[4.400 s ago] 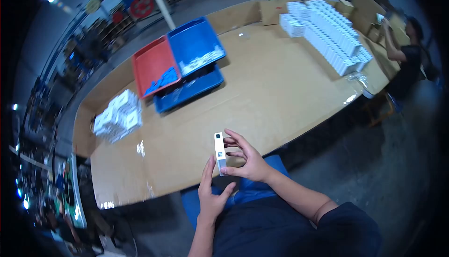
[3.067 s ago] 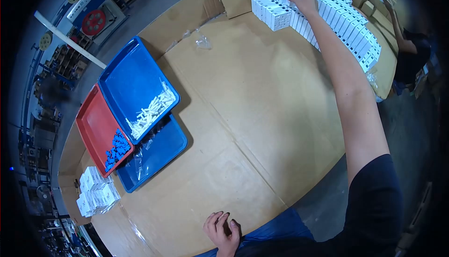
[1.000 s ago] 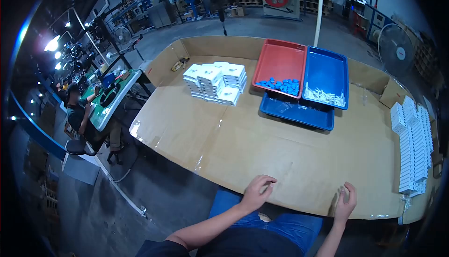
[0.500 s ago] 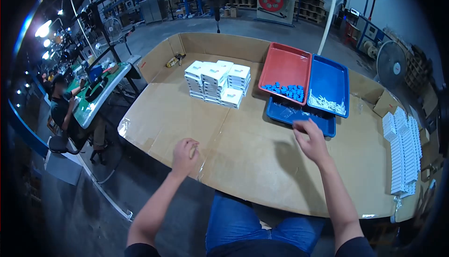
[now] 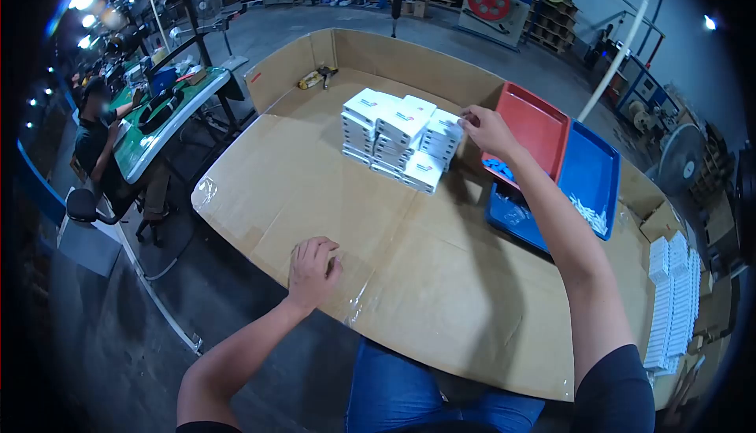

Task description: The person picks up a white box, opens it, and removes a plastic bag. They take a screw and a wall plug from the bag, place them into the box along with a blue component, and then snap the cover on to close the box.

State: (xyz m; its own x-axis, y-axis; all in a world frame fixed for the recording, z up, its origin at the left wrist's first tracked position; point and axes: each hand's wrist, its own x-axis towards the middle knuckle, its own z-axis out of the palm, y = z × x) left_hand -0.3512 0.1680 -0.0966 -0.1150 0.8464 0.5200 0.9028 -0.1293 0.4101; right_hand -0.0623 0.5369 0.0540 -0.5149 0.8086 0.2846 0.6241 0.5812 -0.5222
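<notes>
Small white boxes (image 5: 402,122) stand in stacks of uneven height on the cardboard-covered table (image 5: 315,189). My right hand (image 5: 482,130) is at the right side of these stacks, its fingertips bent together beside the upper box there; whether they grip it is too small to tell. My left hand (image 5: 313,271) is over the table's near left part, fingers apart and slightly curled, with nothing in it. Under my right forearm lie blue pieces (image 5: 498,168) in a red tray (image 5: 535,122). White pieces (image 5: 589,214) lie in a blue tray (image 5: 591,161).
Another blue tray (image 5: 516,216) sits lower, partly under the red one. Long rows of white boxes (image 5: 669,307) stand at the far right. A yellow tool (image 5: 315,78) lies near the back left cardboard wall. Someone sits at a green table (image 5: 169,122) on the left.
My right hand has moved forward and left, from above the lower blue tray to the stacked boxes. My left hand has opened somewhat, staying near its place. The view has shifted.
</notes>
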